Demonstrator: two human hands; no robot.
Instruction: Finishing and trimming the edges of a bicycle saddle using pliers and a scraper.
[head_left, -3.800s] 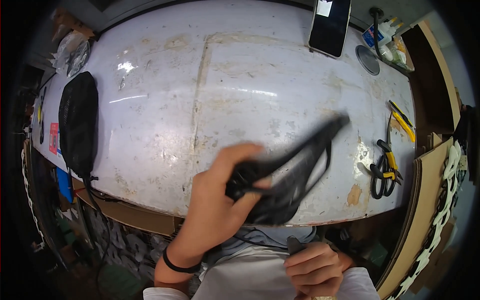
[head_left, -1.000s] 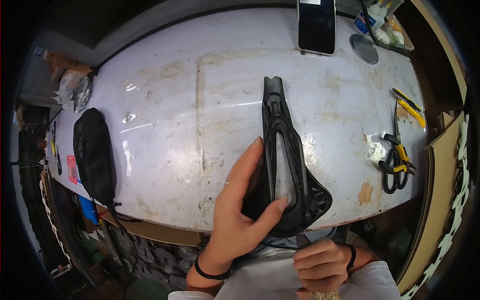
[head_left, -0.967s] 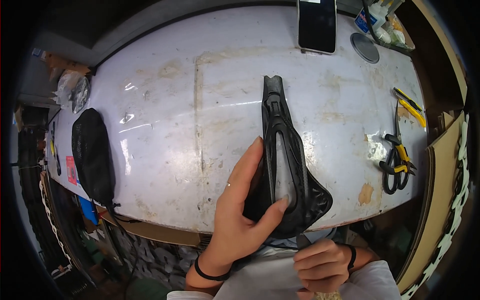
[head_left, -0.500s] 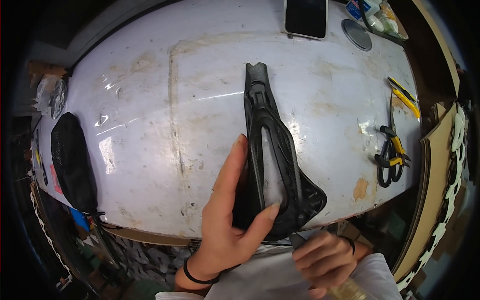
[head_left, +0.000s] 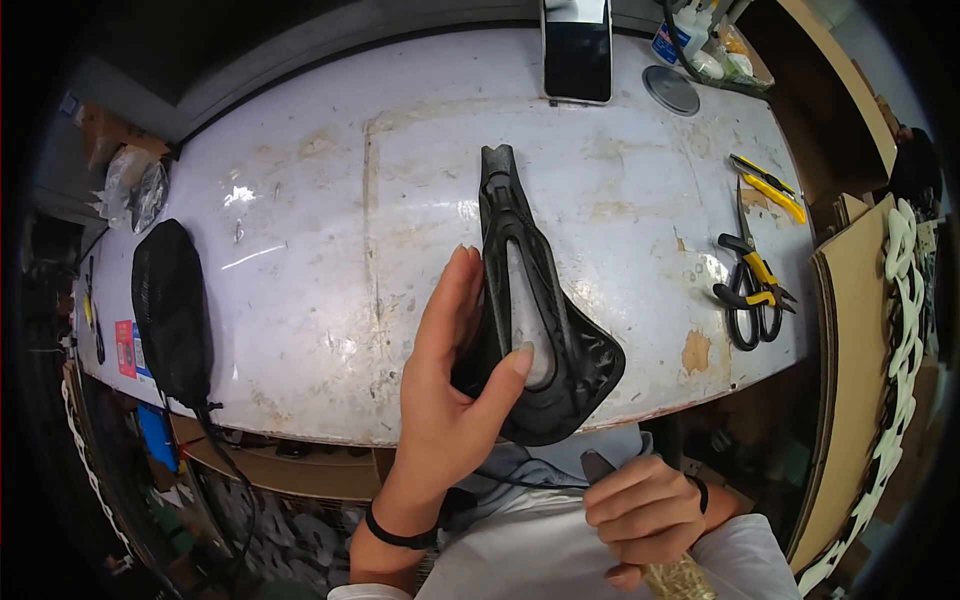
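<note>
So the black bike saddle is lying flat on the white worktop, nose pointing away, wide rear end hanging right at the near edge. Left hand is clamped on its left side, fingers laid flat along the edge and thumb hooked into the centre cutout. Right hand sits down below the worktop edge, curled shut around something small; can't really tell what.

A phone lies at the far edge, scissors and a yellow utility knife off to the right, and a black mesh bag on the left. There's a tray at the far right corner with bottles in it, too small to make out.
</note>
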